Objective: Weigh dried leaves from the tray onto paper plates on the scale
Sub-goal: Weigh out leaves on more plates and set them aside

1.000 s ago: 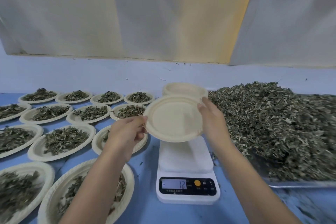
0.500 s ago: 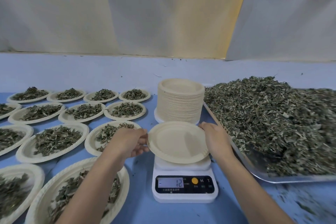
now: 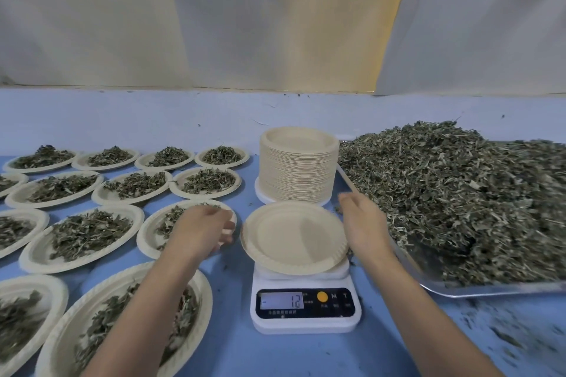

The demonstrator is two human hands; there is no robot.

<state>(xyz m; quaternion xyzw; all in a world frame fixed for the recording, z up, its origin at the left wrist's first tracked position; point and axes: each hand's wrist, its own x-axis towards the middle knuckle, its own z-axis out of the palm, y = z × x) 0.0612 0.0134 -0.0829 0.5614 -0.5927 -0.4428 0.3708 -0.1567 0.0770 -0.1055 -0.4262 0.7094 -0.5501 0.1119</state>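
Note:
An empty beige paper plate (image 3: 294, 237) lies on the white digital scale (image 3: 304, 309), whose display reads 12. My left hand (image 3: 203, 231) hovers just left of the plate, fingers loosely curled and holding nothing. Just off the plate's right rim is my right hand (image 3: 363, 222), fingers relaxed and empty. A big heap of dried leaves (image 3: 459, 193) fills the metal tray (image 3: 490, 288) on the right.
A tall stack of empty paper plates (image 3: 298, 168) stands right behind the scale. Several plates with leaf portions (image 3: 88, 231) cover the blue table to the left. Leaf crumbs lie on the table at the front right.
Both hands lowered the plate onto the scale and let go of it. They have drawn slightly away from its rim.

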